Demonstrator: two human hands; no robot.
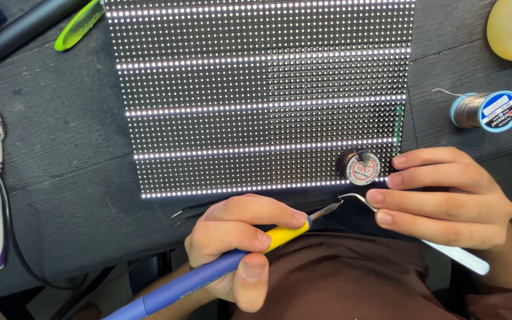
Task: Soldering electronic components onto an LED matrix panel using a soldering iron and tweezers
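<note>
Mid-repair at the near edge of the LED panel point(262, 101) on the dark counter point(60, 178): left hand point(238, 243) clenched around a soldering iron point(256, 252), right hand point(445, 198) pinching curved tweezers point(357, 199), tips nearly meeting, solder spool point(486, 111) untouched toward the right edge.

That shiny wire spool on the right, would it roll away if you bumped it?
Probably: the wire spool lies on its side on the table, so its round rims could roll. Its loose wire end looks thin and bendy.
</note>
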